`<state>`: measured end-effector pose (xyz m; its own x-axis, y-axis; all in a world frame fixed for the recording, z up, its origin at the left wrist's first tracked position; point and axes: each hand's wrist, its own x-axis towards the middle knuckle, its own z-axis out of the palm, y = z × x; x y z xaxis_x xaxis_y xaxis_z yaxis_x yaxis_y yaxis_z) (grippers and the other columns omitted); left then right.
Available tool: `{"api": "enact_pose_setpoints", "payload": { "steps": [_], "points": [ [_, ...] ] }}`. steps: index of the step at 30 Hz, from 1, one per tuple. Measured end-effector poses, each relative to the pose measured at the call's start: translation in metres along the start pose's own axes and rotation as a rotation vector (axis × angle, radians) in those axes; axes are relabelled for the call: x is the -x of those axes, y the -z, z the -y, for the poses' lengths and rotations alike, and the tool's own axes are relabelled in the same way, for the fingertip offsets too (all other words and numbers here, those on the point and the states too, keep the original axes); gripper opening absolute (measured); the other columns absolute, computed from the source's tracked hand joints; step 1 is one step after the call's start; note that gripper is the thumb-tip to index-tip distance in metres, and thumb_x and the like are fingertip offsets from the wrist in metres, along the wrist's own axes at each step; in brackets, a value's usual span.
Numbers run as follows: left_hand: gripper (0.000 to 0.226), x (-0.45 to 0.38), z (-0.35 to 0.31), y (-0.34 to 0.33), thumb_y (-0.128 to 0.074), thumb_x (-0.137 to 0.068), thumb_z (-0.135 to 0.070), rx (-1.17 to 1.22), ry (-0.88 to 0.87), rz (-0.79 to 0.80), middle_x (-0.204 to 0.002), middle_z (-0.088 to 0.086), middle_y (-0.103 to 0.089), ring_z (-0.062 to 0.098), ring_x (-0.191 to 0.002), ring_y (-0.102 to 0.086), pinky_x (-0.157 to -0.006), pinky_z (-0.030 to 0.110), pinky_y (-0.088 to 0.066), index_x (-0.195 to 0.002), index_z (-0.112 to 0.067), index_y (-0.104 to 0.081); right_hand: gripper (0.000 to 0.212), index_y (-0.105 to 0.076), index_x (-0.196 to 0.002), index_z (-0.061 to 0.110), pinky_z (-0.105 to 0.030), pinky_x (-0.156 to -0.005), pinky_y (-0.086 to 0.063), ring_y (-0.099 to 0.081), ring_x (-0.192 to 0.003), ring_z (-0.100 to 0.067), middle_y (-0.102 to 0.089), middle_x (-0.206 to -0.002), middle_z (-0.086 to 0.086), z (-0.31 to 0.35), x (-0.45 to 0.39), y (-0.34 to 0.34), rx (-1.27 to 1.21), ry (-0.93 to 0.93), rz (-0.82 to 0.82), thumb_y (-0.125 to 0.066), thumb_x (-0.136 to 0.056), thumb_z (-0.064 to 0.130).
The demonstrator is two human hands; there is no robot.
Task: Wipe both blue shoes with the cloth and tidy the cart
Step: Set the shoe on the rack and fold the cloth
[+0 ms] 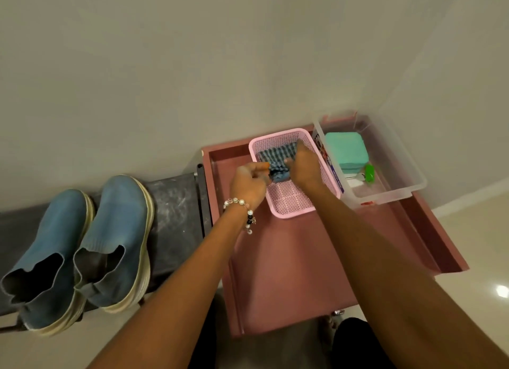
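Both hands reach into the pink plastic basket [289, 203] that sits on the top tray of the pink cart [303, 258]. The left hand [248, 183], with a bead bracelet [242, 211] on its wrist, has its fingers curled and pinches the near edge of the blue checked cloth [275, 159]; the right hand [304, 166] grips the same cloth from the other side, fingers bent down over it. The cloth lies bunched in the far half of the basket, whose near half shows bare mesh floor. Just to the right of the basket stands a clear plastic bin [399, 176] holding a teal box [347, 151] and a small green item [369, 173]. The two blue shoes [82, 247] stand side by side, touching, on a dark bench [176, 217] left of the cart, toes toward the wall
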<state>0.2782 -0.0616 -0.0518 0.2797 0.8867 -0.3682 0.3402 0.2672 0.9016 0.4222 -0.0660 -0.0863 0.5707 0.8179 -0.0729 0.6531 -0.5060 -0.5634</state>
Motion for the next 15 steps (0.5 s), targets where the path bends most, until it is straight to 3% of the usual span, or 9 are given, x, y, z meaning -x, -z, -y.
{"api": "enact_pose_setpoints", "payload": {
  "steps": [2,4,7,10,13,15],
  "points": [
    [0.022,0.019,-0.004,0.001,-0.053,-0.090,0.003,0.032,0.008,-0.005,-0.100,0.010,-0.070,0.022,-0.081,-0.067,-0.079,0.037,-0.057,-0.102,-0.011,-0.065,0.052,-0.045,-0.130,0.002,-0.040,-0.087,-0.051,-0.055,-0.109,-0.035,-0.055,-0.123,-0.020,0.003,0.014,0.010,0.153,0.086,-0.023,-0.064,-0.084,0.017],
    [0.021,0.040,-0.008,0.004,-0.050,-0.092,0.001,0.008,0.005,-0.002,-0.095,0.009,-0.070,0.016,-0.070,-0.065,-0.068,0.028,-0.056,-0.105,-0.007,-0.065,0.040,-0.057,-0.119,0.002,-0.036,-0.082,-0.051,-0.059,-0.103,-0.034,-0.061,-0.116,-0.019,0.008,0.035,0.028,0.173,0.121,-0.067,-0.065,-0.083,0.015],
    [0.021,0.075,-0.015,0.007,-0.048,-0.093,0.000,0.006,0.020,0.001,-0.095,0.009,-0.070,0.011,-0.062,-0.062,-0.049,0.013,-0.048,-0.105,-0.007,-0.064,0.027,-0.066,-0.110,0.001,-0.034,-0.086,-0.049,-0.062,-0.100,-0.034,-0.068,-0.109,-0.018,0.010,0.081,0.061,0.034,0.098,-0.077,-0.054,-0.086,0.001],
    [0.021,0.115,-0.022,0.011,-0.050,-0.092,0.001,0.023,0.030,0.016,-0.097,0.013,-0.071,0.013,-0.062,-0.062,-0.044,0.010,-0.044,-0.103,-0.007,-0.065,0.022,-0.070,-0.102,0.001,-0.026,-0.085,-0.049,-0.067,-0.090,-0.026,-0.072,-0.098,-0.015,0.003,0.130,0.094,-0.115,0.074,-0.040,-0.056,-0.086,0.001],
    [0.020,0.154,-0.034,0.016,-0.052,-0.091,-0.001,0.020,0.000,0.052,-0.098,0.011,-0.071,0.012,-0.061,-0.061,-0.049,0.013,-0.046,-0.106,-0.006,-0.065,0.018,-0.070,-0.097,-0.001,-0.007,-0.061,-0.046,-0.063,-0.060,-0.010,-0.071,-0.082,-0.013,-0.005,0.171,0.125,-0.213,0.008,0.002,-0.056,-0.086,-0.003],
    [0.021,0.179,-0.044,0.019,-0.053,-0.091,-0.002,0.010,-0.046,0.083,-0.100,0.011,-0.071,0.012,-0.063,-0.062,-0.046,0.010,-0.043,-0.107,-0.007,-0.066,0.016,-0.066,-0.096,-0.007,-0.006,-0.052,-0.046,-0.057,-0.050,-0.005,-0.068,-0.080,-0.016,-0.006,0.199,0.143,-0.290,-0.030,0.018,-0.052,-0.088,-0.008]
  ]
}}
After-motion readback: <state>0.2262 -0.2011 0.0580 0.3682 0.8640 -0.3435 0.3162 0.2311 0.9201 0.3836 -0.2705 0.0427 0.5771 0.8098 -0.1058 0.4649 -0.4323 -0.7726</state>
